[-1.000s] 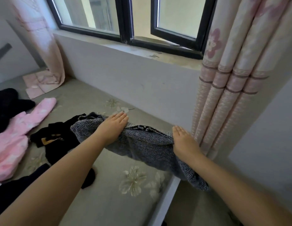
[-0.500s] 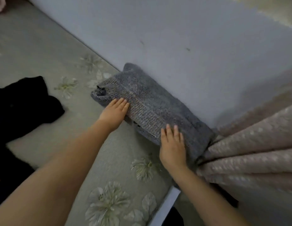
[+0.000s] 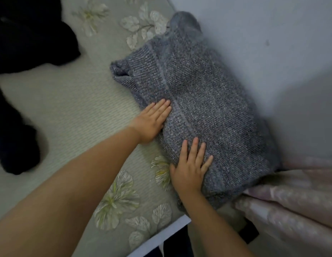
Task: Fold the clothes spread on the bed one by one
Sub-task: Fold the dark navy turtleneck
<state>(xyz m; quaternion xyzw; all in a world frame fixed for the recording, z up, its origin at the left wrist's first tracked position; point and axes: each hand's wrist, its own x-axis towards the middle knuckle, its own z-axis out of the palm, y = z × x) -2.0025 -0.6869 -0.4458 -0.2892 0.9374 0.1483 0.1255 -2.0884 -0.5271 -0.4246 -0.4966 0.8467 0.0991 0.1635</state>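
A folded grey knit sweater [image 3: 204, 101] lies on the bed [image 3: 72, 112], pushed up against the pale wall. My left hand [image 3: 152, 121] lies flat on its near left edge with straight fingers. My right hand [image 3: 189, 169] presses flat on the lower part of the sweater, fingers spread. A small flap of knit sticks out at the sweater's upper left corner.
Dark clothes [image 3: 18, 45] lie at the far left of the bed. A pink patterned curtain [image 3: 291, 197] hangs at the lower right, touching the sweater's corner. The bed's white front edge [image 3: 161, 236] runs along the bottom, with dark floor space beyond it.
The view has dropped closer to the sweater. Both hands went from holding it in the air to pressing it flat against the wall, and they have moved nearer each other.
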